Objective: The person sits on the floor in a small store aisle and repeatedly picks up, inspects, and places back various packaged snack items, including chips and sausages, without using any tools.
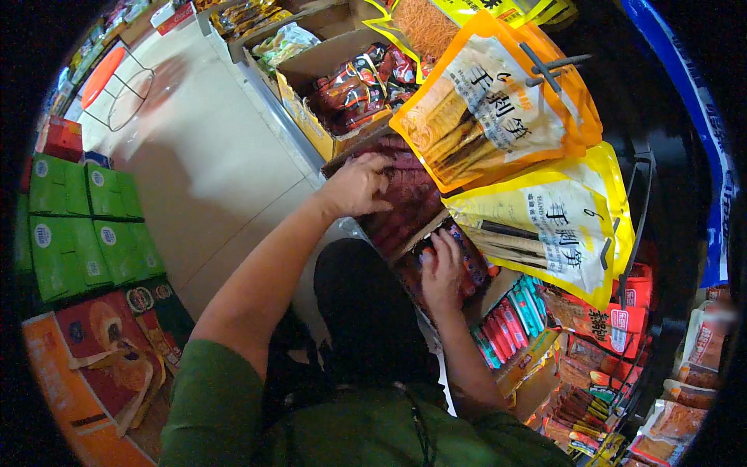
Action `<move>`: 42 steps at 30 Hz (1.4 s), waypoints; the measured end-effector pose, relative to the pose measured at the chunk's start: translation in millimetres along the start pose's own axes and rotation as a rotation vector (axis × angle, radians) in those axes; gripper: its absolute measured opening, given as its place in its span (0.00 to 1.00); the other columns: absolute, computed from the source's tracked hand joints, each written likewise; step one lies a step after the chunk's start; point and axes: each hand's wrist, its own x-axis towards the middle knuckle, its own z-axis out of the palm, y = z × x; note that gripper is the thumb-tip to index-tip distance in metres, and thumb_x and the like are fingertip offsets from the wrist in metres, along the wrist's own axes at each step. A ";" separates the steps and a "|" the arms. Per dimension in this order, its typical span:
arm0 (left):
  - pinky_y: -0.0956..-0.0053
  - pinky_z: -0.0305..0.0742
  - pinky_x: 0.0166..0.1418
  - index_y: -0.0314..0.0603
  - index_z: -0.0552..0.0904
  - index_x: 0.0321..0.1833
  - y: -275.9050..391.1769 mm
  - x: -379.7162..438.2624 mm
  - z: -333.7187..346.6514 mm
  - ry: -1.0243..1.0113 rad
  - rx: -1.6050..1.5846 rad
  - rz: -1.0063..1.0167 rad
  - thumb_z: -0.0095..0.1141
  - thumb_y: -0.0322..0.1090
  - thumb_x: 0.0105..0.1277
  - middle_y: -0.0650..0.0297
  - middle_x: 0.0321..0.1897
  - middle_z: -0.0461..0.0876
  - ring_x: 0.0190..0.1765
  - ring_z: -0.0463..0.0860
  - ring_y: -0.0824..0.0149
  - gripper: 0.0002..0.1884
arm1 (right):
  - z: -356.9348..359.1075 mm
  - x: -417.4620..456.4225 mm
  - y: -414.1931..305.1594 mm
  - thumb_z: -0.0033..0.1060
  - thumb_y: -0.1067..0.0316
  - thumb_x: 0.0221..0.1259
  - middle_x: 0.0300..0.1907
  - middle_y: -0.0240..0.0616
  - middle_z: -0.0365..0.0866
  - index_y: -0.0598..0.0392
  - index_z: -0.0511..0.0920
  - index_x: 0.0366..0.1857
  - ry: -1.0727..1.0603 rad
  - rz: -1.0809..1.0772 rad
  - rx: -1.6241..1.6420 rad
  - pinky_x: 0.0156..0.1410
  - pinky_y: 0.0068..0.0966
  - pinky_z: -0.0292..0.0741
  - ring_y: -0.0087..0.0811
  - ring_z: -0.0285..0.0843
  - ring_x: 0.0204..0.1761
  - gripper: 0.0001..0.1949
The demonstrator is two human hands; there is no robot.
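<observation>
My left hand (357,188) reaches over a cardboard box of dark red snack packets (402,201). Its fingers are apart and bent down at the packets, with nothing seen in its grasp. In the adjoining box, my right hand (442,271) lies among purple and red packets (474,257). Its fingers curl over them, and whether they grip one is hidden. A cardboard divider (421,234) stands between the two groups of packets. Orange bags of bamboo shoots (490,111) hang over the far side of the left box, and yellow bags (560,225) hang beside the right one.
Past the left hand stands an open carton of red and black packets (356,87). Teal and pink packets (505,327) lie beyond the right hand. Wire rack hooks (548,67) jut out above. Across the tiled floor (204,192) are stacked green cartons (70,251) and an orange stool (104,77).
</observation>
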 end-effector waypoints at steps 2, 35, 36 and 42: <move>0.57 0.73 0.52 0.40 0.78 0.24 -8.2 0.3 6.2 -0.072 0.003 0.153 0.62 0.38 0.50 0.54 0.37 0.81 0.48 0.78 0.49 0.10 | -10.9 -1.2 13.1 0.54 0.70 0.62 0.61 0.49 0.70 0.60 0.73 0.56 0.040 -0.008 -0.040 0.69 0.41 0.63 0.50 0.67 0.62 0.18; 0.56 0.77 0.44 0.40 0.85 0.33 18.0 -5.3 -42.8 -0.068 -0.103 -0.581 0.59 0.52 0.59 0.48 0.30 0.83 0.37 0.82 0.47 0.19 | 70.6 116.1 8.7 0.57 0.71 0.57 0.37 0.46 0.76 0.54 0.73 0.34 0.010 -0.170 0.089 0.46 0.43 0.71 0.52 0.75 0.44 0.04; 0.57 0.77 0.43 0.40 0.85 0.33 13.5 -9.4 -41.9 -0.027 -0.114 -0.557 0.59 0.51 0.59 0.48 0.28 0.83 0.36 0.82 0.47 0.19 | 68.6 115.2 7.2 0.57 0.71 0.57 0.34 0.45 0.75 0.54 0.73 0.33 0.025 -0.191 0.157 0.45 0.41 0.71 0.52 0.74 0.40 0.04; 0.57 0.77 0.42 0.41 0.85 0.34 14.4 -8.7 -45.6 -0.029 -0.117 -0.574 0.61 0.51 0.58 0.49 0.28 0.83 0.35 0.82 0.47 0.18 | 39.3 93.6 10.0 0.57 0.76 0.53 0.34 0.44 0.76 0.56 0.73 0.31 -0.100 -0.342 0.156 0.48 0.40 0.69 0.49 0.73 0.39 0.04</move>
